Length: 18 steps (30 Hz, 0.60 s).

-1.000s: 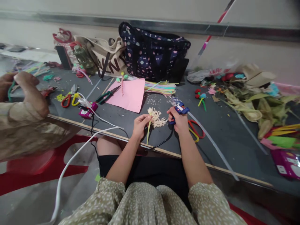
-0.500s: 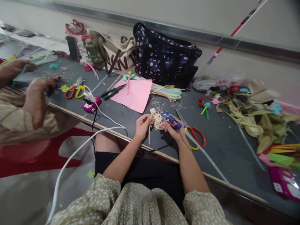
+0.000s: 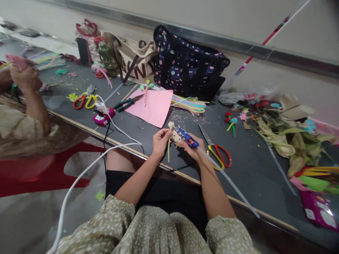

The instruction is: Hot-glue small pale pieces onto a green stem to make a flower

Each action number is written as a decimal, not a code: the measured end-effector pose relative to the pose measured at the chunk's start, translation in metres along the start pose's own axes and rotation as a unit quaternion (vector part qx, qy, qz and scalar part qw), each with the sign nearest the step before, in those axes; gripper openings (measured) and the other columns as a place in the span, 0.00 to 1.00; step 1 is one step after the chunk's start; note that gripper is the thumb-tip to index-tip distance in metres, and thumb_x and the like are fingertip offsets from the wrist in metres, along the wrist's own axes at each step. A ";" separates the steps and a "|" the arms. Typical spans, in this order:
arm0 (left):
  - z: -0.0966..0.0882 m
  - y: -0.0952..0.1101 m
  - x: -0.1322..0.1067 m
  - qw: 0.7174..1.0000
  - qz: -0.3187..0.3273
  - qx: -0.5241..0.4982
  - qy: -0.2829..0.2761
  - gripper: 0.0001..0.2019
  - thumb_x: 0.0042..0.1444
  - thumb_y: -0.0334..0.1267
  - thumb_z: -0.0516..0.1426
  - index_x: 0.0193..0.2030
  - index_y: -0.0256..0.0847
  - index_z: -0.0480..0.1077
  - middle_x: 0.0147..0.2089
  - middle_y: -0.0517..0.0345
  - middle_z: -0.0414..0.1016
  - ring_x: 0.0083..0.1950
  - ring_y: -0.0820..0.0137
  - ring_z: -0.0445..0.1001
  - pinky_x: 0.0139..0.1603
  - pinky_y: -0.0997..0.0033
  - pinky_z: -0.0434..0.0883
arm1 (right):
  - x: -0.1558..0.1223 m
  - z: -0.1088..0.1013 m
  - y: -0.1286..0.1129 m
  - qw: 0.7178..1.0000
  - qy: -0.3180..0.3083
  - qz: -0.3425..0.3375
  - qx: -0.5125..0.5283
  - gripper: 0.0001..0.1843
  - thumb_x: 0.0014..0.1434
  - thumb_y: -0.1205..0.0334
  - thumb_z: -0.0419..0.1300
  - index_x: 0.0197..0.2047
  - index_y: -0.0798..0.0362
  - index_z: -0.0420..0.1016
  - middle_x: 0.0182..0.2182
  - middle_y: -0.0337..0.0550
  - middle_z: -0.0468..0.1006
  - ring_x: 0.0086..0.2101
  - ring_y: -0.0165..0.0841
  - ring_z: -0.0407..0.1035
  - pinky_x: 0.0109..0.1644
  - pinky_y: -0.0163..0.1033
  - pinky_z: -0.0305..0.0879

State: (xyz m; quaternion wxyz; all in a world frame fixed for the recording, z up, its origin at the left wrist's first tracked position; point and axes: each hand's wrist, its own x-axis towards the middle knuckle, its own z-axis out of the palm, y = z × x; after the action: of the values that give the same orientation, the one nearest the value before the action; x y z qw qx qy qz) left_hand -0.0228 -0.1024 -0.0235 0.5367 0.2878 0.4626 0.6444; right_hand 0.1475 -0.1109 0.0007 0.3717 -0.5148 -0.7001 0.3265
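Observation:
My left hand (image 3: 160,141) pinches a pale straw flower (image 3: 173,134) on a yellow-green stem that hangs down past the table edge. My right hand (image 3: 194,147) grips a blue glue gun (image 3: 186,138), its nozzle pressed against the flower head. A long clear glue stick (image 3: 230,182) trails from the back of the gun over the dark table (image 3: 246,148). A black cord runs under my hands off the table edge. Red and yellow scissors (image 3: 218,152) lie just right of my right hand.
A pink paper sheet (image 3: 155,105), green pliers (image 3: 127,103), a bundle of coloured straws (image 3: 189,103) and a dotted navy bag (image 3: 185,65) lie behind. Dried husks (image 3: 278,135) are piled at right. At left another person's raised hand (image 3: 25,76) holds something pink. A power strip (image 3: 102,118) trails a white cable.
My right hand has tipped the glue gun down and brought its nozzle onto the flower head. The view has swung slightly left. The other person's hand has risen.

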 end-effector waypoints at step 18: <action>-0.002 -0.004 0.002 1.000 0.009 0.004 -0.006 0.18 0.44 0.50 0.70 0.35 0.37 0.78 0.28 0.59 0.76 0.25 0.76 0.70 0.24 0.77 0.70 | 0.000 0.001 0.002 1.000 -0.005 0.003 0.002 0.18 0.56 0.44 0.65 0.40 0.49 0.77 0.24 0.39 0.78 0.24 0.35 0.72 0.28 0.37 0.68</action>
State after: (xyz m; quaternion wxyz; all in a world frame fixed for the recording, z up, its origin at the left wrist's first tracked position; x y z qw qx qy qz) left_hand -0.0232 -0.1016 -0.0284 0.5322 0.2982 0.4593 0.6456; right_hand 0.1471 -0.1107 -0.0014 0.3685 -0.5146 -0.6994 0.3320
